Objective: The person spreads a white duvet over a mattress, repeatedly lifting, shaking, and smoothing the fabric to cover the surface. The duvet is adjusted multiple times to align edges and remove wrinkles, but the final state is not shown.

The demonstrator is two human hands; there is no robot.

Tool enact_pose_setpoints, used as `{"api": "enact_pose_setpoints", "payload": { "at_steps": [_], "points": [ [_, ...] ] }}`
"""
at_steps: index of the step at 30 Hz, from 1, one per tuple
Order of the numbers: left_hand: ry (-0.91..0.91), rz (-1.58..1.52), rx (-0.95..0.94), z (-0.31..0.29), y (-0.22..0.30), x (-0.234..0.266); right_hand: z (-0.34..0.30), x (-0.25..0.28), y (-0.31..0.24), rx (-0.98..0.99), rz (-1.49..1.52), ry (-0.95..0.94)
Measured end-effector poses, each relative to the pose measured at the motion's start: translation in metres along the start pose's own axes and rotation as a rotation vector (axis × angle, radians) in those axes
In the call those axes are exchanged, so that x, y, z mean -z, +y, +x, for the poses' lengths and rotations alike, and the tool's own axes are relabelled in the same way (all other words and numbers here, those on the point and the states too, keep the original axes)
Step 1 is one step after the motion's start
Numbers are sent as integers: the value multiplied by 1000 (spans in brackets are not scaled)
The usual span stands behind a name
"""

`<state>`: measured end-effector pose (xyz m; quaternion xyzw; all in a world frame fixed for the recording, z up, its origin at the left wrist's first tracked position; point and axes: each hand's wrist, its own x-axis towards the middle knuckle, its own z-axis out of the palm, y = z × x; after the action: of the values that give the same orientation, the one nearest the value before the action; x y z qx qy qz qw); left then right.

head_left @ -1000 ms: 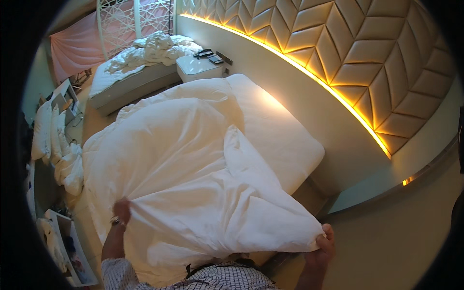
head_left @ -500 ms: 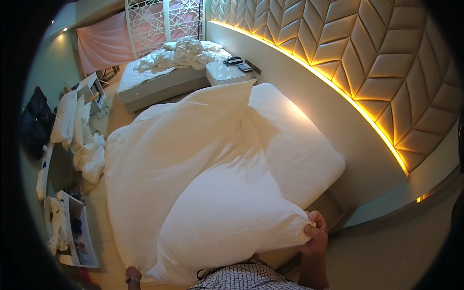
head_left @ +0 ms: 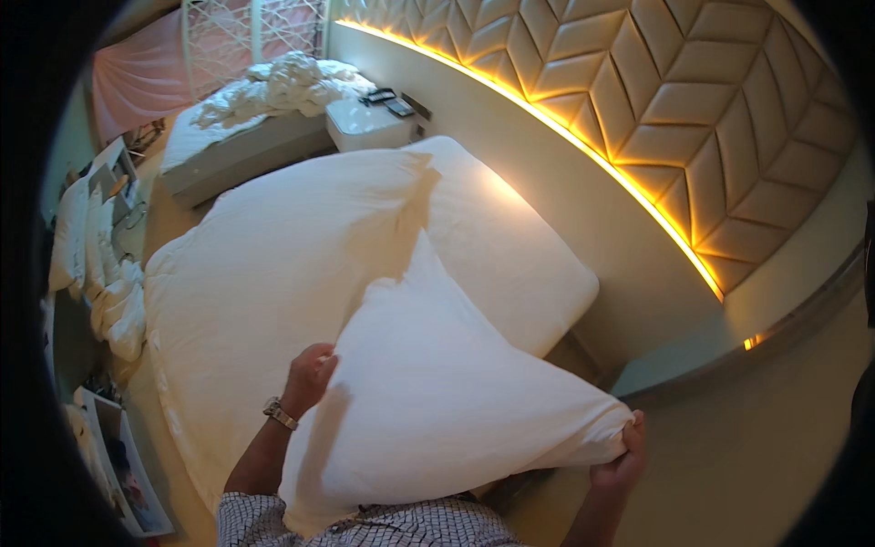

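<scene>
Where narrowest, white duvet (head_left: 437,383) in right hand's fingers (head_left: 635,436)

Dark-checked pale shirt (head_left: 424,526), seemingly short sleeve (head_left: 251,520), metal wristwatch (head_left: 280,413)

A padded brown wall panel (head_left: 670,123) in a chevron pattern filled the upper right, edged below by a glowing yellow light strip (head_left: 547,114) above a plain pale wall (head_left: 506,150). Towards the upper left, a white nightstand (head_left: 360,132) stood beside a grey-sided bed (head_left: 251,153) topped with rumpled bedding (head_left: 292,84); beyond it, a pink curtain (head_left: 138,75) hung partly behind a white lattice screen (head_left: 258,36). Tan floor (head_left: 729,447) spread across the lower right
</scene>
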<state>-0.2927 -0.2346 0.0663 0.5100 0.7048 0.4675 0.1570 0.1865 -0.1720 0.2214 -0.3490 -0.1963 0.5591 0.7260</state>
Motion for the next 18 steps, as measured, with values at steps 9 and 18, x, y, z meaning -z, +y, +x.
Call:
{"api": "enact_pose_setpoints", "payload": {
  "at_steps": [9, 18],
  "points": [
    [-807, -598, -386, -56, 209, -73, 34, -8, 21, -124, -61, -96],
    [-818, -977, 741, -87, 139, -140, 142, -107, 92, -337, -72, -265]
  ]
}}
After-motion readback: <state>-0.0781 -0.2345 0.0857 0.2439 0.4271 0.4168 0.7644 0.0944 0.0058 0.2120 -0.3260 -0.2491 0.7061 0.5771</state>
